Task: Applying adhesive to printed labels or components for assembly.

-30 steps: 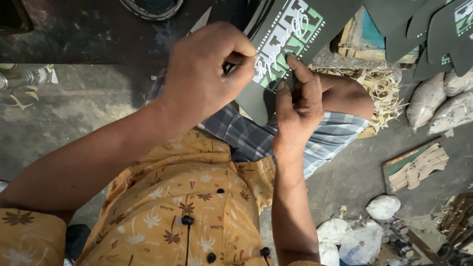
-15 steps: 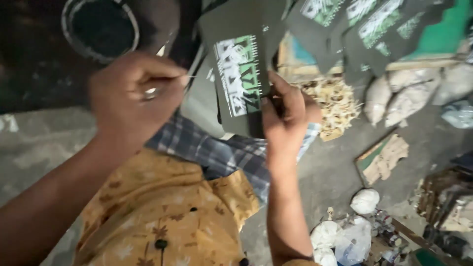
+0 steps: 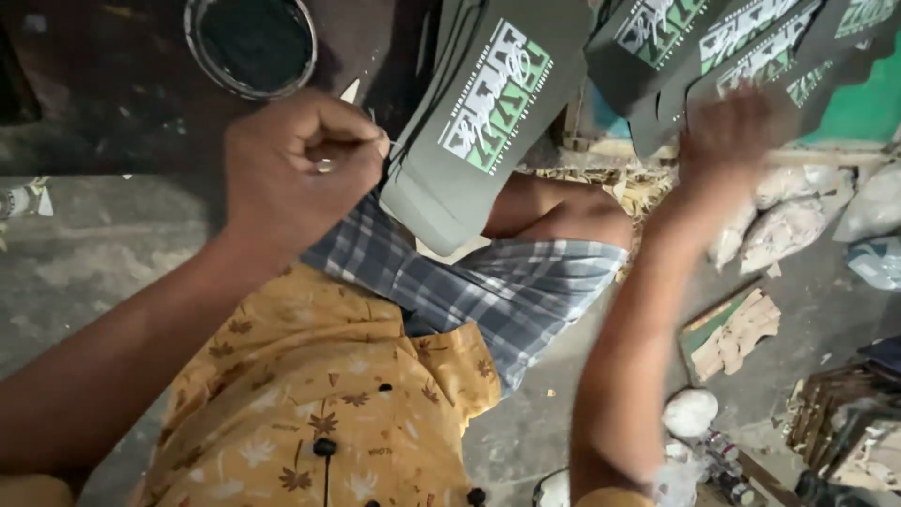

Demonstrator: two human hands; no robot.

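The left hand (image 3: 300, 164) is curled almost into a fist, fingertips pinched on a thin needle-like tool whose tip touches the left edge of the dark green printed sheets (image 3: 488, 122) stacked over the knee at 12 o'clock. The right hand (image 3: 737, 131) is blurred at 2 o'clock, raised against more printed sheets (image 3: 751, 47); I cannot tell how open it is or whether it holds anything. A round can (image 3: 251, 45) sits at 11 o'clock.

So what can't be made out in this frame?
Head view only:
- Right hand: motion-blurred, so its grip cannot be told.
- Left hand: fist closed; curled fingers hide what it pinches.
- Dark printed cards: top edge cuts them off.
- Round tin: top edge cuts its rim.
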